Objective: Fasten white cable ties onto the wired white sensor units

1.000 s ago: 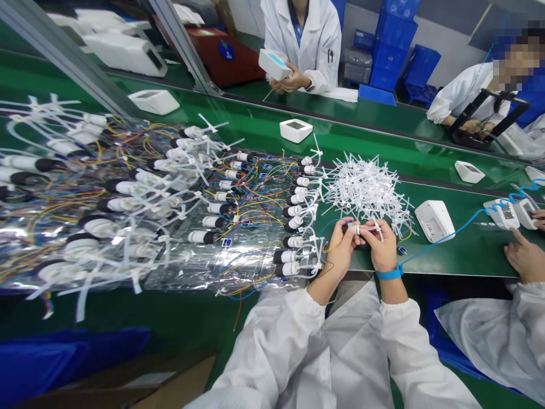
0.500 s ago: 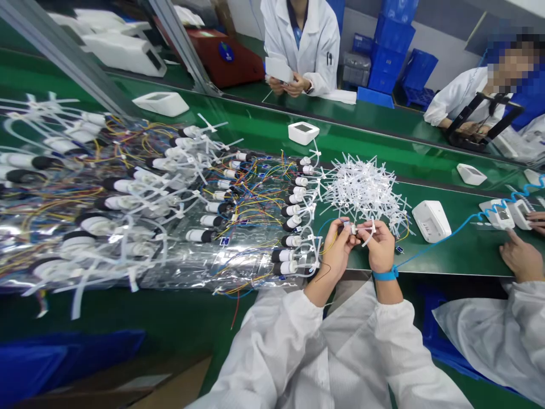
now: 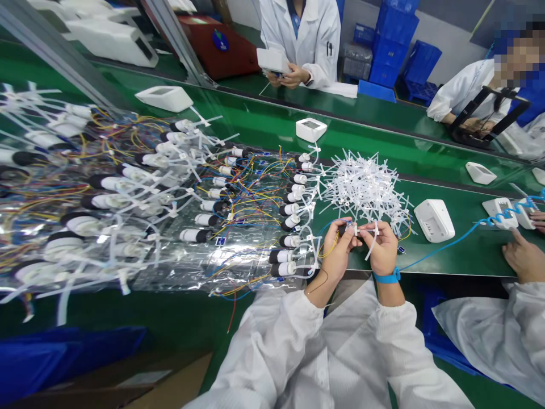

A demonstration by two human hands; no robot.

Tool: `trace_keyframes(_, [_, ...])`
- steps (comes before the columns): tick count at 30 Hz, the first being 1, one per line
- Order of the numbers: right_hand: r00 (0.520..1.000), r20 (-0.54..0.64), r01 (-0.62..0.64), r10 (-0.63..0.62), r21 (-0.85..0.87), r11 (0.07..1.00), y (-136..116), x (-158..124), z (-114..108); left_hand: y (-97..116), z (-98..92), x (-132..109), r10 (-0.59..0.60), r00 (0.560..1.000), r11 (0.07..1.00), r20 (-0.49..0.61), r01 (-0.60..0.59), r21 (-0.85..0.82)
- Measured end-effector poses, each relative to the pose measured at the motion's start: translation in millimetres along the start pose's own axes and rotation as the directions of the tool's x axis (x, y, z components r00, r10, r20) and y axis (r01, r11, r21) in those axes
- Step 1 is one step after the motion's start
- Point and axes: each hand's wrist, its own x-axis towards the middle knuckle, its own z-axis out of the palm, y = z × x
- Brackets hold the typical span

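Observation:
My left hand is closed around a small motor pump, its fingers covering most of the body. Thin wires trail from it down past my wrist. Close beside it, my right hand pinches a white plastic tube with a connector. The tube's near end points at the pump's white tip; whether the two are joined I cannot tell. Just beyond both hands lies a heap of white tube pieces. To the left, several black-and-white pumps with tubes and coloured wires lie in rows on clear plastic.
A blue wrist strap with a coiled cord runs right from my right wrist. A white device housing stands right of the heap. More housings sit on the green belt behind. A co-worker's hand is at far right.
The view has shifted slightly. The white housings on the belt appear farther right, while the pump rows appear a little farther left. Both my hands keep their grips, the tube still against or near the pump's tip.

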Motion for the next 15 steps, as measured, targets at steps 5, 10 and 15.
trace_keyframes(5, [0.999, 0.023, -0.03, 0.03, -0.003, 1.0, -3.0, 1.1, 1.2, -3.7, -2.8, 0.4, 0.002, 1.0, 1.0, 0.003, -0.002, 0.004])
trace_keyframes(10, [0.998, 0.046, -0.043, 0.043, 0.0, 0.999, 0.0, 0.7, -1.8, -8.7, -6.5, 1.0, -0.021, 1.0, 1.0, 0.003, 0.021, -0.003])
trace_keyframes(15, [0.996, 0.078, -0.042, 0.042, -0.004, 0.999, 3.7, 1.0, -5.2, -9.5, -8.4, 4.5, -0.049, 0.999, 0.998, 0.017, 0.05, -0.036])
